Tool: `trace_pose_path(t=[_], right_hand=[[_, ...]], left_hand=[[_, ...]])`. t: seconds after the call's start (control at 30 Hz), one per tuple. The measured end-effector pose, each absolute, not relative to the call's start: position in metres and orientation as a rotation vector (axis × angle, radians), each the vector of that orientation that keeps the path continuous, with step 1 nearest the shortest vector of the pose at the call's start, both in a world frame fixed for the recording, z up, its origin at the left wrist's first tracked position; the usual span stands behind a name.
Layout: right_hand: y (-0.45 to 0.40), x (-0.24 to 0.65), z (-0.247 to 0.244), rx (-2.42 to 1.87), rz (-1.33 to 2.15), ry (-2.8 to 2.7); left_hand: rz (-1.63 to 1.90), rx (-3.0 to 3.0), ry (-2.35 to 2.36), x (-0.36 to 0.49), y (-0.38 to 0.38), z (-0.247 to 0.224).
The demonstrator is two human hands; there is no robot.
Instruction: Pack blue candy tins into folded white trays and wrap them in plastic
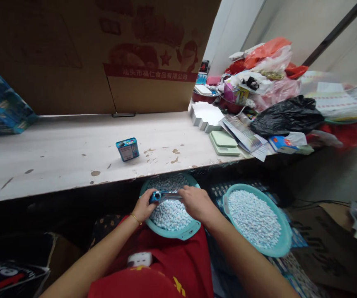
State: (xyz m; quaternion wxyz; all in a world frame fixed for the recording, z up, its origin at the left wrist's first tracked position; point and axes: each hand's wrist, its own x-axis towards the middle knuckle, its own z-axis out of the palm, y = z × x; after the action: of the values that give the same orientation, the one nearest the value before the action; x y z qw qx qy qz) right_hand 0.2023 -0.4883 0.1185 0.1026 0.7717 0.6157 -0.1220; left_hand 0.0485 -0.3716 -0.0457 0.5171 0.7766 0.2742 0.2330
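My left hand (144, 207) is closed around a small blue tin (154, 197), held over a turquoise basin (158, 231) in my lap. In my right hand (196, 201) is a narrow, shiny or clear scoop-like tool (171, 196). Its far end meets the tin's opening; its exact shape is blurred. Below both hands, the basin holds many small pale blue and white candy-like pellets (170, 215). Another small blue tin (127, 149) stands upright on the white table, ahead of my left hand.
A second turquoise basin (285, 244) of pellets sits to the right. The white table (57, 153) carries a large cardboard box (153, 95), stacked blue packs (4, 103), a pale green scale (224, 143), white card stacks (206, 116) and a black plastic bag (290, 116).
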Motion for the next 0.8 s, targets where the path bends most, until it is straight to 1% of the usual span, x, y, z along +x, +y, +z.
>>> trace_pose_path(t=[0.1, 0.2, 0.33, 0.47, 0.57, 0.63, 0.7, 0.8], right_hand=[[-0.523, 0.236, 0.088, 2.401, -0.456, 1.69], [-0.544, 0.25, 0.038, 2.526, -0.591, 1.478], [-0.531, 0.231, -0.028, 2.71, -0.701, 1.429], [-0.508, 0.213, -0.065, 2.882, -0.822, 1.44], [-0.508, 0.22, -0.073, 2.995, -0.951, 1.481], [-0.513, 0.229, -0.07, 3.055, -1.021, 1.529], [-0.52, 0.239, -0.06, 3.098, -1.065, 1.583], [-0.527, 0.25, -0.031, 3.114, -1.105, 1.679]], left_hand=[[0.54, 1.73, 0.681, 0.044, -0.366, -0.045], [0.459, 1.553, 0.702, 0.046, -0.363, -0.047], [0.361, 1.297, 0.734, 0.061, -0.369, -0.061], [0.328, 1.196, 0.722, 0.068, -0.374, -0.066], [0.349, 1.255, 0.707, 0.059, -0.371, -0.054], [0.382, 1.332, 0.697, 0.049, -0.367, -0.043], [0.425, 1.396, 0.695, 0.039, -0.364, -0.034], [0.49, 1.458, 0.728, 0.032, -0.362, -0.03]])
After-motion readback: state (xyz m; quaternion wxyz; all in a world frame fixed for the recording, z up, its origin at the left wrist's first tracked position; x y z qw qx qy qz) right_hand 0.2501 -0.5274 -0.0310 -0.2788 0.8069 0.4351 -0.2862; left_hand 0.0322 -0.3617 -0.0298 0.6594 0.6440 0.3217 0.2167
